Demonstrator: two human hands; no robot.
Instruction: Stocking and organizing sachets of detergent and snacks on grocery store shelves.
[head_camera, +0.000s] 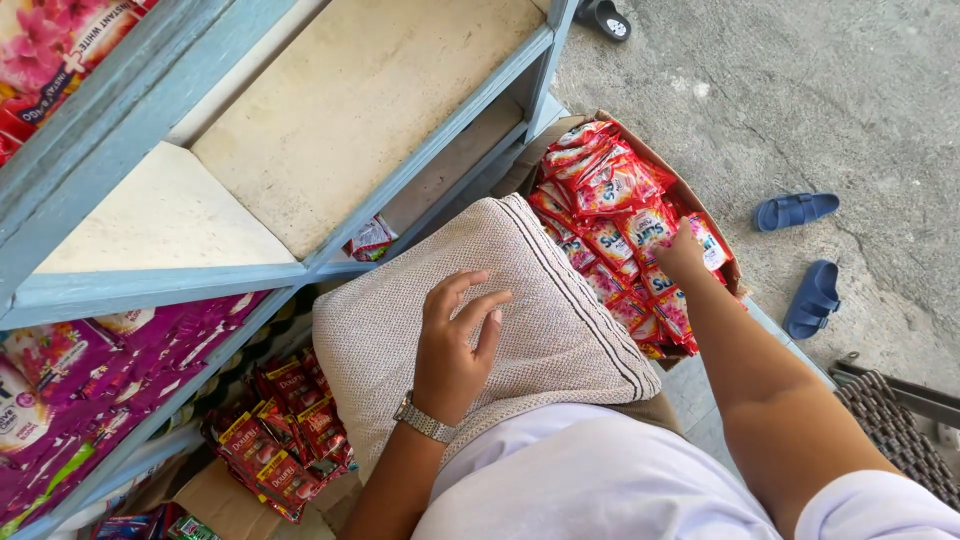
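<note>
My left hand (455, 345) rests with fingers spread on a beige woven cloth (520, 300) lying over my lap; a metal watch sits on that wrist. My right hand (683, 255) reaches down into a cardboard box (700, 205) packed with several red sachets (610, 200). Its fingers are buried among the sachets, so I cannot see whether they grip one.
A blue-framed shelf (300, 268) with pale boards stands at left, one loose sachet (370, 238) under it. Pink packets (90, 370) fill a lower shelf. Another box of dark red sachets (285, 430) sits below. Blue sandals (800, 250) lie on the concrete floor at right.
</note>
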